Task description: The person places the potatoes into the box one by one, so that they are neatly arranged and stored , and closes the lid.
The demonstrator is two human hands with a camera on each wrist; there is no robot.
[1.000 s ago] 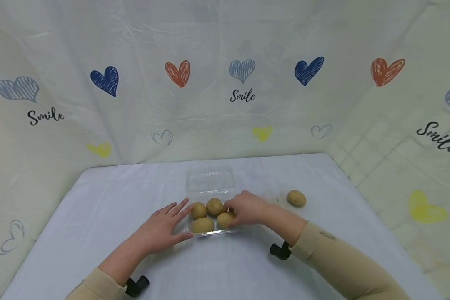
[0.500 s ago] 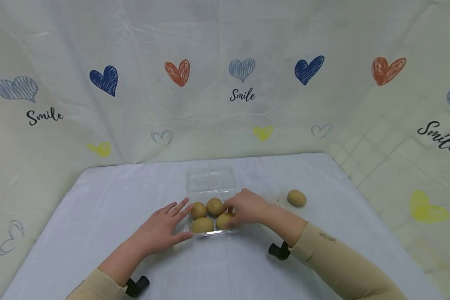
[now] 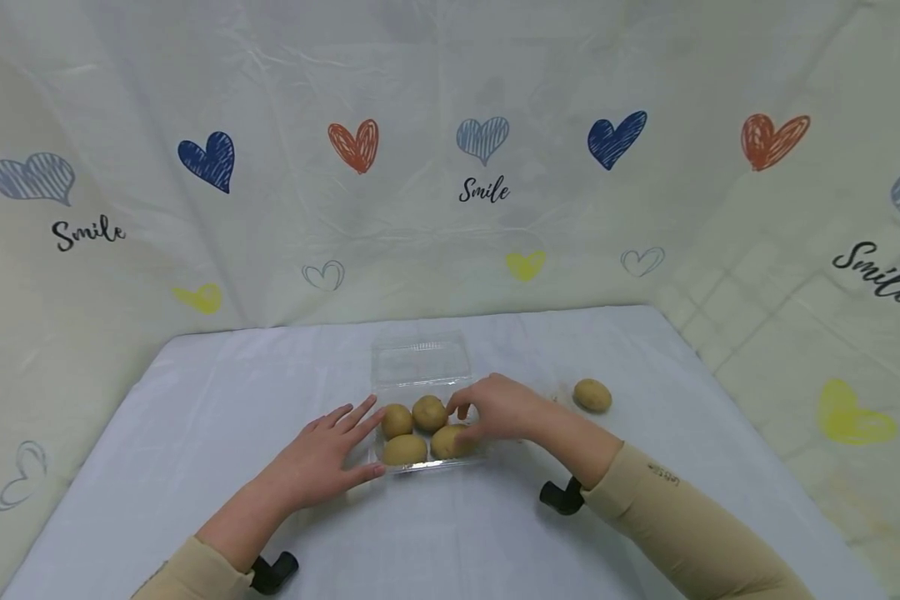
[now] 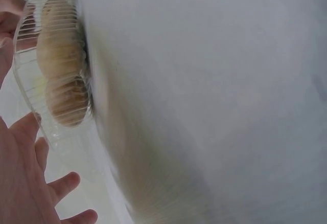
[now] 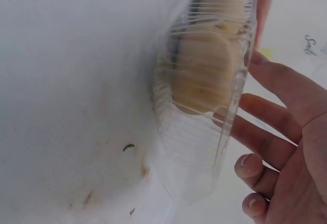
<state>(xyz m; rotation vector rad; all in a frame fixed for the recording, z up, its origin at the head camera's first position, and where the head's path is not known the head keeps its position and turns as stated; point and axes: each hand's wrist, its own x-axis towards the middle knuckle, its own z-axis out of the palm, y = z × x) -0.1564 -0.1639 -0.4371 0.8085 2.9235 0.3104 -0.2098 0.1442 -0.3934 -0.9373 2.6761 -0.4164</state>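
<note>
A clear plastic clamshell box (image 3: pixel 437 467) holds several potatoes, among them a front right potato (image 3: pixel 447 442) and a front left potato (image 3: pixel 405 451). My left hand (image 3: pixel 322 467) is spread with fingers straight, its fingertips at the box's left side. Over the right side is my right hand (image 3: pixel 504 408), its thumb by the front right potato and its forefinger lifted apart from it. In the right wrist view, a finger of the right hand (image 5: pixel 291 132) dips inside the box wall beside a potato. The left wrist view has potatoes (image 4: pixel 61 50) behind the ribbed wall.
The box's lid (image 3: pixel 422 364) lies folded back behind it. A loose potato (image 3: pixel 592 396) sits to the right on the white tablecloth (image 3: pixel 217 400), near dark crumbs (image 5: pixel 129 147) and brownish smudges. A curtain printed with hearts hangs behind the table.
My right hand has loosened from the front right potato and shifted slightly up and right, its fingers parting. That potato has shifted slightly left in the box. The left hand stays in place.
</note>
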